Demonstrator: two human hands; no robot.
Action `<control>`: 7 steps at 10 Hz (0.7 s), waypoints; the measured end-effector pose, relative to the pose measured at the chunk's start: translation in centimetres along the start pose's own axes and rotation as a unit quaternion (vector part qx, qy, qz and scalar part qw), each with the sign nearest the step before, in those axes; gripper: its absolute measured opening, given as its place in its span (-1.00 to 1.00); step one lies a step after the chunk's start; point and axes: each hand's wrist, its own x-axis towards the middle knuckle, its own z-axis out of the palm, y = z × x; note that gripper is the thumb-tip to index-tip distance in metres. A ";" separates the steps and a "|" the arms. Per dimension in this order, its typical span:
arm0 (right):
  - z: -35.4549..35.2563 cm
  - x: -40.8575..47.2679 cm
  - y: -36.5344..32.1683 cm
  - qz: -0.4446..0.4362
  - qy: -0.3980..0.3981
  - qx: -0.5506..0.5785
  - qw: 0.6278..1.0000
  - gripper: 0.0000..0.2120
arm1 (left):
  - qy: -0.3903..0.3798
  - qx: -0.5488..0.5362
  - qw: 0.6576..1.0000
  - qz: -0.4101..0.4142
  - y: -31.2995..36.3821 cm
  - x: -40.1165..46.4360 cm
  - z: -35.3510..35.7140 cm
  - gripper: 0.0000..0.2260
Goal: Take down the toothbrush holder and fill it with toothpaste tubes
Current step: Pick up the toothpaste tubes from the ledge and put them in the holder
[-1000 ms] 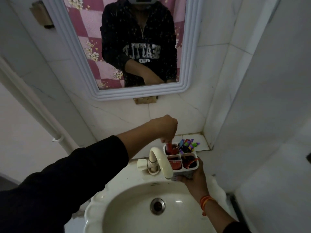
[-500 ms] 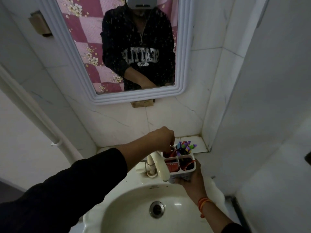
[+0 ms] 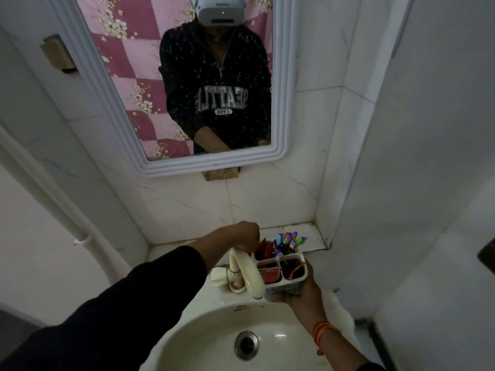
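A white toothbrush holder (image 3: 294,281) with divided compartments sits behind the tap at the sink's back right. My right hand (image 3: 302,293) grips it from below and the near side. Red toothpaste tubes (image 3: 270,274) stand in its compartments, and colourful toothbrushes (image 3: 288,241) poke out of the far right one. My left hand (image 3: 245,235) is closed over the far left compartment, fingers pinched on a red tube (image 3: 263,247) that sticks up there.
A cream tap (image 3: 246,277) stands just left of the holder, partly in front of it. The white basin (image 3: 214,338) with its drain (image 3: 246,344) lies below. A framed mirror (image 3: 219,164) hangs above; tiled walls close in on the right.
The view has tilted up, so hands and holder sit lower in frame. My left hand has sunk closer to the far left compartment. My right hand keeps its hold.
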 end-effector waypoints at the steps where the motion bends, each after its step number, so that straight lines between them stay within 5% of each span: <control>1: -1.1 -0.3 -0.3 -0.076 -0.008 -0.222 0.972 -0.67 | -0.001 -0.060 0.998 -0.017 0.0 0.7 0.3 -0.73; 2: -1.5 -0.1 -1.1 -0.111 -0.011 -0.320 0.941 -0.44 | 0.003 -0.173 0.984 -0.045 -0.1 1.2 0.2 -0.74; 4: -1.6 3.0 -4.6 -0.108 0.023 -0.331 0.937 -0.42 | 0.080 -0.361 0.927 -0.065 0.9 2.4 -0.8 -0.74; 5: -0.9 5.4 -7.7 -0.093 0.041 -0.215 0.971 -0.65 | 0.104 -0.429 0.895 -0.065 2.4 3.1 -1.8 -0.73; 6: -0.9 6.6 -8.4 -0.059 0.062 -0.176 0.981 -0.64 | 0.117 -0.468 0.872 -0.083 3.5 4.5 -2.0 -0.84; 7: -2.2 8.9 -7.6 -0.036 0.068 -0.293 0.953 -0.44 | 0.109 -0.500 0.854 -0.095 3.7 5.8 -1.2 -0.88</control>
